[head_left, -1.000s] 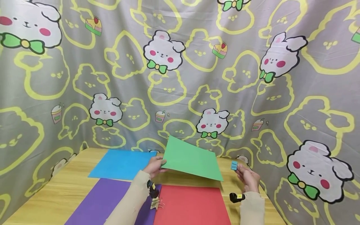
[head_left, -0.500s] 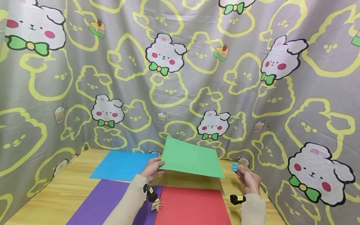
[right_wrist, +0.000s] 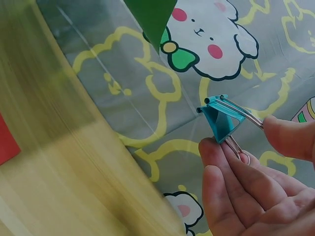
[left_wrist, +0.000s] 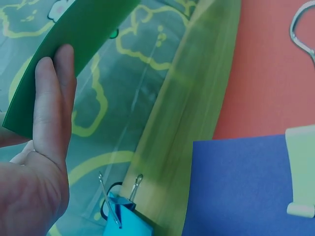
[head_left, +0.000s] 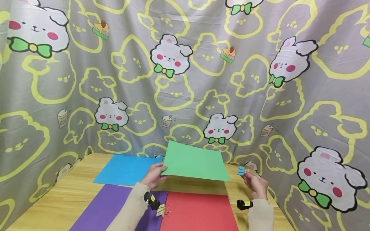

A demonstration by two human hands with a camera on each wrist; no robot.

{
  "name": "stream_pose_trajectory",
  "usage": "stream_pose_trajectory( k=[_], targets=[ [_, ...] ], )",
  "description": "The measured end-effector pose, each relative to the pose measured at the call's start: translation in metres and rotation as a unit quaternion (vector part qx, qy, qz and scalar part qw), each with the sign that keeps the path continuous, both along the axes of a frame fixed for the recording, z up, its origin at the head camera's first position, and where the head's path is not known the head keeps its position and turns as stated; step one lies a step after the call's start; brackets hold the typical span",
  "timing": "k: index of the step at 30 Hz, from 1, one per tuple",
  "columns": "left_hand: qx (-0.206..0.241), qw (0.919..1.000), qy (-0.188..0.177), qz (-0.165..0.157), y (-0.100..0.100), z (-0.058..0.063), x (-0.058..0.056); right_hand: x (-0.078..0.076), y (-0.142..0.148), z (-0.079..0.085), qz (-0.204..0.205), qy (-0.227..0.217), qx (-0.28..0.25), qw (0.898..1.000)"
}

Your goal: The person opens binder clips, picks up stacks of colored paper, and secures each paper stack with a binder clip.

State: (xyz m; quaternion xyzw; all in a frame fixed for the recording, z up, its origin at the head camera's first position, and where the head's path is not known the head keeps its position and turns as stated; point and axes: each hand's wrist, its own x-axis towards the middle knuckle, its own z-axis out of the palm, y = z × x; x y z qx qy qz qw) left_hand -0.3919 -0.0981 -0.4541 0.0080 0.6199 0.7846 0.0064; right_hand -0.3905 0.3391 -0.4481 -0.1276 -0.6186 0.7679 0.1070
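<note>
In the head view my left hand (head_left: 156, 175) pinches the near-left corner of a green sheet of paper (head_left: 196, 161), thumb on top and fingers underneath. The sheet hangs tilted above the table, its far-left corner raised. Off to its right, my right hand (head_left: 256, 184) holds a small blue binder clip (head_left: 241, 170). In the right wrist view the thumb and fingers squeeze the wire handles of that binder clip (right_wrist: 221, 118), apart from the green sheet (right_wrist: 152, 19).
A blue sheet (head_left: 127, 170), purple sheet (head_left: 101, 205) and red sheet (head_left: 199, 210) lie on the wooden table (head_left: 57, 192). A cream binder clip (head_left: 161, 210) joins purple and red. Another binder clip (left_wrist: 120, 201) grips the blue sheet's corner. A patterned curtain (head_left: 185, 80) hangs behind.
My left hand has shifted slightly left, carrying the green sheet, whose near-right corner has risen a little in view. The right hand keeps its hold on the binder clip, almost unmoved.
</note>
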Motion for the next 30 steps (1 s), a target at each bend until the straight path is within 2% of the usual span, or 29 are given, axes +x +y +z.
stream_pose_trajectory(
  k=[15, 30],
  targets=[
    [0.008, 0.9999, 0.004, -0.010, -0.004, 0.003, 0.013, 0.001, -0.002, 0.002, 0.024, -0.002, 0.004, 1.000],
    [0.014, 0.9994, 0.019, -0.025, -0.014, 0.000, 0.028, -0.002, -0.005, 0.002, 0.036, 0.001, -0.006, 0.999]
  ],
)
